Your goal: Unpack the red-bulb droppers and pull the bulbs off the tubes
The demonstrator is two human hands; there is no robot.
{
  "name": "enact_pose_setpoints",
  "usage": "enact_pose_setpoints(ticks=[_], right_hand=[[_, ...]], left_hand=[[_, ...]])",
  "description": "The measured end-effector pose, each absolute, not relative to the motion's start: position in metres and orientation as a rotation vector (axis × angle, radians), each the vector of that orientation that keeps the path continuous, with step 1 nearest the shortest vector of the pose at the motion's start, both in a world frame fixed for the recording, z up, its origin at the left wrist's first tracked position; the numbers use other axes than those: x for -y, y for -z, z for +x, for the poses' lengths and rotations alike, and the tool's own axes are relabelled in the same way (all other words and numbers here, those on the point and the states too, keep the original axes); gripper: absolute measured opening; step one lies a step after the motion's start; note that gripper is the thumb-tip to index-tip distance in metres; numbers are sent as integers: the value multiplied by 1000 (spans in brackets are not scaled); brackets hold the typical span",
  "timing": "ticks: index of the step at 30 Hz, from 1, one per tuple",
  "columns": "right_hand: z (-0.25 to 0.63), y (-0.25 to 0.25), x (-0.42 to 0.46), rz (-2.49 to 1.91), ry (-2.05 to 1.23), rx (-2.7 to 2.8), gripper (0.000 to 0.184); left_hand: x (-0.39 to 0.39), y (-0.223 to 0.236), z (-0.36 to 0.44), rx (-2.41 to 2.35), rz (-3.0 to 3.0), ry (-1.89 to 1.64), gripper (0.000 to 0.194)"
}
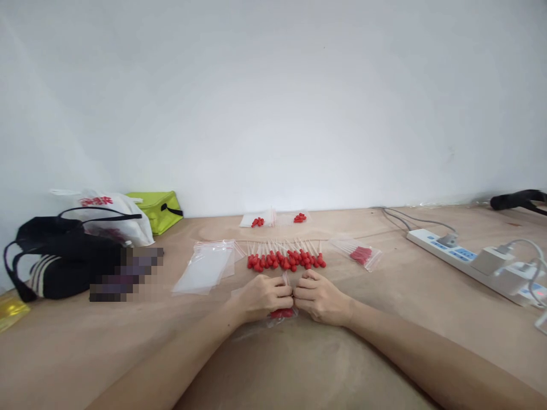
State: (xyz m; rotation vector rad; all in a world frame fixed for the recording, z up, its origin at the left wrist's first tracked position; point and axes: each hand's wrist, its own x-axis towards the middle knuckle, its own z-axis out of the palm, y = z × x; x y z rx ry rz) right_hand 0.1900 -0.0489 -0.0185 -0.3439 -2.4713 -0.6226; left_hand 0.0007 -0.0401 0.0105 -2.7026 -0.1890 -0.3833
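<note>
My left hand (261,296) and my right hand (321,297) meet at the table's middle, fingers curled and pinched on a small clear zip bag (280,314) with red-bulbed droppers inside. Just beyond my hands lies a row of several loose droppers (285,258), red bulbs toward me. A stack of empty clear zip bags (208,265) lies to the left of the row. A filled bag of droppers (361,254) lies to the right of it.
Two small bags with red caps (257,221) (299,217) sit near the wall. A black bag (64,259), a white plastic bag (111,216) and a green pouch (158,209) crowd the left. A white power strip (470,259) with plugs runs along the right.
</note>
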Motion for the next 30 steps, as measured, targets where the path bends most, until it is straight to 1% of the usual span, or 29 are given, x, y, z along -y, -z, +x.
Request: enact_pose_setpoints(ticks=[8,13,18,23,30], right_hand=[[190,17,50,-314,585,2439,32],[191,19,51,-377,632,2308,24],[189,20,52,-344,719,2300,31],[187,18,50,-315,731,2440,35],[186,22,45,-332,658,2636,23]], left_hand=[[42,-12,-1,232,-2724,422,28],[42,-13,0,289,-2736,505,27],[43,-12,0,300,-2716,520,28],[45,-14,0,317,-2743,422,27],[43,-13,0,255,-2797,445,28]])
